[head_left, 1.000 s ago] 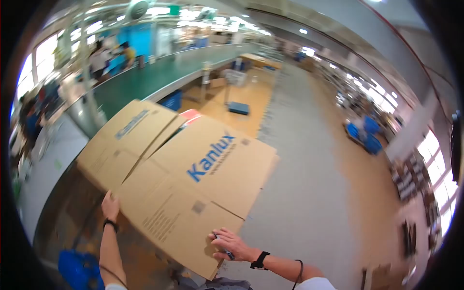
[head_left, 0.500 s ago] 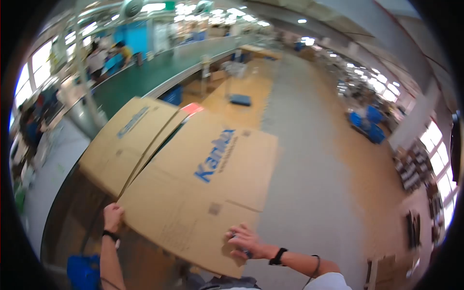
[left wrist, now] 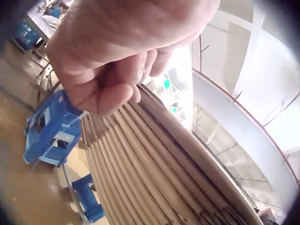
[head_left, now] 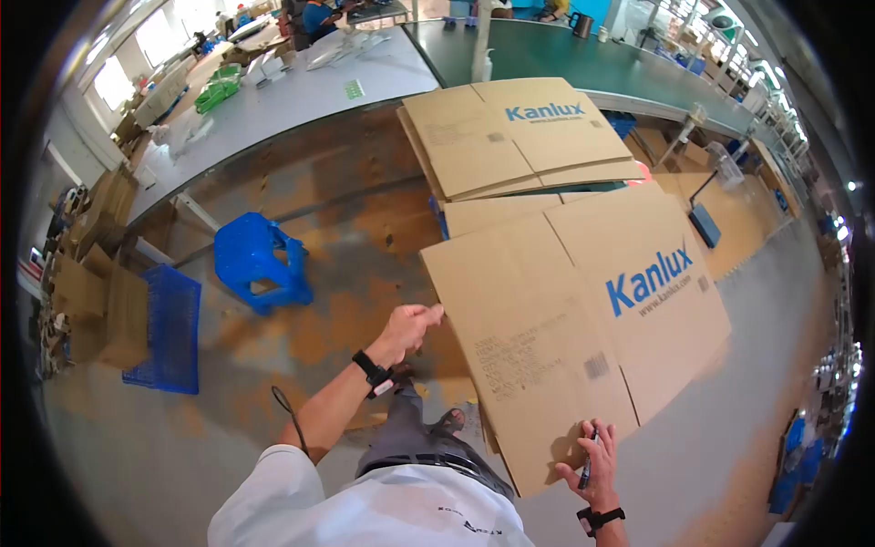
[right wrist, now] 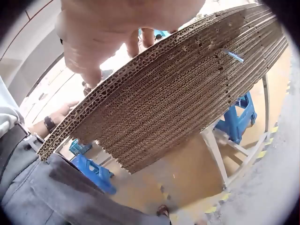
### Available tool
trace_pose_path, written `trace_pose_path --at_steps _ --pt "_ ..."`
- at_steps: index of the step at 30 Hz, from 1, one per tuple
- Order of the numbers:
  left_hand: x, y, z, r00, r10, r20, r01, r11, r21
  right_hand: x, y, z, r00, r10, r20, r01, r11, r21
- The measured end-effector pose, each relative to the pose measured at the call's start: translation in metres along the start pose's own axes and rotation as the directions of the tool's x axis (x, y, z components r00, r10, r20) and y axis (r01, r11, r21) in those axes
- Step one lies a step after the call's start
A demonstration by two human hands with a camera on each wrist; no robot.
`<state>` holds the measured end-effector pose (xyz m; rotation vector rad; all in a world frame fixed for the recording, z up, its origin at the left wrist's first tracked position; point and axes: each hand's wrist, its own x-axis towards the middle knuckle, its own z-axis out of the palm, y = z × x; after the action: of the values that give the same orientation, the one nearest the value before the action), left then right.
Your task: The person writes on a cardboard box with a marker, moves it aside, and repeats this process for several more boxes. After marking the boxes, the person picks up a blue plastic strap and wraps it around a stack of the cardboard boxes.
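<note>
A near stack (head_left: 547, 292) of cartons lies before the person, a far stack (head_left: 474, 155) just behind it. The left hand (head_left: 407, 330) is at the near stack's left edge, the right hand (head_left: 599, 479) on top by its near edge (a pen (head_left: 589, 460) lies in that one). Left of the near stack, on the floor, stands a stool (head_left: 244, 248); farther left, a crate (head_left: 178, 333), boxes (head_left: 123, 310) at its left. Behind the stool runs a table (head_left: 296, 117); right of that, behind the far stack, a belt (head_left: 524, 50).

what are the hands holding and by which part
The left hand pinches the top flattened Kanlux carton by its left edge; the right hand holds a pen, exact grip point unclear.
</note>
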<state>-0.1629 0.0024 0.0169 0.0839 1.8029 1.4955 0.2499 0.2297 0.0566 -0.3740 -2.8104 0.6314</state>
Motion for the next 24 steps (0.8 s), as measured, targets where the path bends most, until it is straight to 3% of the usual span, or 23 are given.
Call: trace_pose_path --at_steps 2,5,7,11,14,17,18,21,22,24 --pt "-0.011 -0.004 0.031 0.997 -0.013 0.080 0.006 0.997 0.083 0.006 -0.001 -0.018 0.997 -0.025 0.070 0.025 1.000 0.003" --pt "0.000 -0.017 0.051 0.993 -0.076 0.089 0.076 0.997 -0.002 0.000 0.012 -0.016 0.993 -0.066 0.096 0.068 0.997 -0.019" --pt "-0.004 -0.006 0.052 0.983 -0.096 0.157 0.117 0.985 -0.125 0.002 0.010 -0.023 0.989 -0.069 0.128 0.070 0.998 -0.002" --pt "-0.003 0.013 0.048 0.961 0.041 0.274 0.058 0.936 -0.346 0.002 0.004 -0.043 0.993 -0.051 0.106 0.045 0.997 0.058" --pt "-0.010 0.033 0.045 0.946 0.066 0.318 0.098 0.876 -0.473 0.003 -0.004 -0.065 0.995 -0.074 0.067 0.076 0.997 -0.027" --pt "-0.023 0.066 0.040 0.970 0.073 0.232 0.043 0.888 -0.458 -0.005 0.036 -0.054 0.974 -0.172 -0.146 0.144 0.972 -0.184" --pt "-0.032 0.079 0.038 0.973 0.086 0.215 0.015 0.904 -0.428 0.005 0.027 -0.064 0.959 -0.154 -0.239 0.102 0.971 -0.215" --pt "-0.044 0.106 0.022 0.948 0.158 0.278 -0.028 0.908 -0.419 0.028 0.029 -0.084 0.906 -0.188 -0.379 0.116 0.972 -0.204" --pt "-0.051 0.113 0.015 0.917 0.158 0.366 0.010 0.908 -0.418 0.032 0.037 -0.085 0.899 -0.211 -0.383 0.125 0.963 -0.239" --pt "-0.071 0.124 0.028 0.980 0.153 0.123 -0.088 0.902 -0.423 0.034 0.032 -0.090 0.890 -0.238 -0.389 0.165 0.963 -0.211"
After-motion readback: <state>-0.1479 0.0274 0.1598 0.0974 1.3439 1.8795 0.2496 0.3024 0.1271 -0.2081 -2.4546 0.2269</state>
